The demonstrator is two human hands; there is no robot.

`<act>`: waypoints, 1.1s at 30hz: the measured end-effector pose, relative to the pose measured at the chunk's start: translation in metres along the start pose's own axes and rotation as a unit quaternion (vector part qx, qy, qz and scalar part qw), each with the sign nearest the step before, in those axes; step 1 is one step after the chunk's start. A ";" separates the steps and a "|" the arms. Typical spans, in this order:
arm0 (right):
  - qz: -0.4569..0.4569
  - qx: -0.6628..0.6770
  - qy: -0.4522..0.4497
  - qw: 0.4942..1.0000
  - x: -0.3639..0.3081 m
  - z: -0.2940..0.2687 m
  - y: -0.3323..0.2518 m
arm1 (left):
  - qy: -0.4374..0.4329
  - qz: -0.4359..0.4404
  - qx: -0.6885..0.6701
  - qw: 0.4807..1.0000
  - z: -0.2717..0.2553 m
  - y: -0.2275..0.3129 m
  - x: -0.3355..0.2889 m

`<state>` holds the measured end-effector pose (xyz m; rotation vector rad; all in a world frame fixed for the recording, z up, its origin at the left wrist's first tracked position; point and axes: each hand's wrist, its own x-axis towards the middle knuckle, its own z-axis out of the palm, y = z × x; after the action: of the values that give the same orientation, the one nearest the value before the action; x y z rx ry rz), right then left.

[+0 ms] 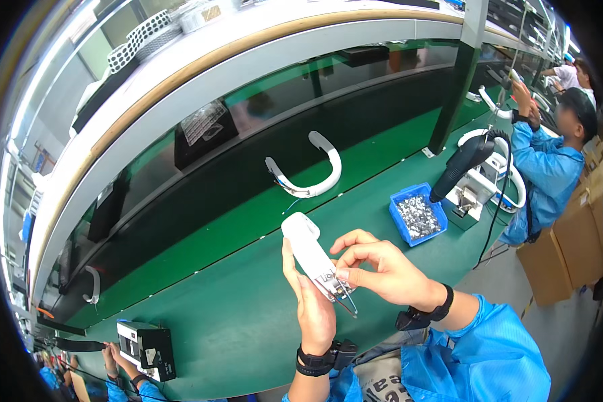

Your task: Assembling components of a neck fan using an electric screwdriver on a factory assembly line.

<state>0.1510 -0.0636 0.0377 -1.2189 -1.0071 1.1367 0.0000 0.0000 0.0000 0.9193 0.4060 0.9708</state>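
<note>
A white curved plastic housing (pixel 307 253) is tilted in front of me, above the green table. My left hand (pixel 315 317) is wrapped round its side, thumb and fingers along the shell. At its lower end, small metal parts (pixel 328 280) and thin wires (pixel 350 305) stick out. There the fingertips of my right hand (pixel 392 273) are pinched together. Whatever lies between them is too small to make out. To the right stands a blue bin (pixel 429 238) with many small silvery metal pieces (pixel 417 216).
A white U-shaped piece (pixel 332 175) with wires lies beyond the housing. A black handheld power tool (pixel 463 162) rests by a metal fixture (pixel 463 206) at right, its coiled cord near. A co-worker (pixel 546 164) works there. At lower left are a black box (pixel 158 352) and another person's hands (pixel 116 362).
</note>
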 end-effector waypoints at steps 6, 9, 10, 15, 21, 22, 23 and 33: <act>-0.042 -0.133 -0.004 0.990 -0.007 -0.004 -0.010 | -0.012 0.069 0.074 0.995 0.004 -0.008 -0.004; -0.053 -0.158 0.031 0.985 -0.007 0.001 -0.013 | -0.014 0.051 0.044 0.998 0.002 -0.004 -0.003; -0.053 -0.159 0.030 0.985 -0.007 0.002 -0.014 | -0.023 0.038 0.034 0.998 0.003 -0.002 -0.003; -0.030 -0.098 0.032 0.994 -0.008 -0.003 -0.014 | -0.006 0.009 0.061 0.998 0.016 0.006 -0.002; -0.080 -0.098 0.139 0.982 -0.017 -0.045 0.005 | -0.026 -0.015 0.045 0.999 0.006 -0.004 -0.002; -0.099 -0.188 0.190 0.959 -0.022 -0.065 0.010 | -0.017 -0.020 0.050 0.998 0.009 -0.002 -0.002; -0.113 -0.251 0.255 0.927 -0.029 -0.081 0.014 | -0.022 -0.024 0.046 0.998 0.007 -0.003 -0.001; -0.066 -0.496 0.346 0.794 -0.053 -0.138 0.043 | -0.034 -0.012 0.068 0.997 0.016 -0.010 0.004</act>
<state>0.2727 -0.1392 -0.0177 -2.1266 -1.0740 -0.1163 0.0178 -0.0070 0.0010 1.0661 0.4291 0.8948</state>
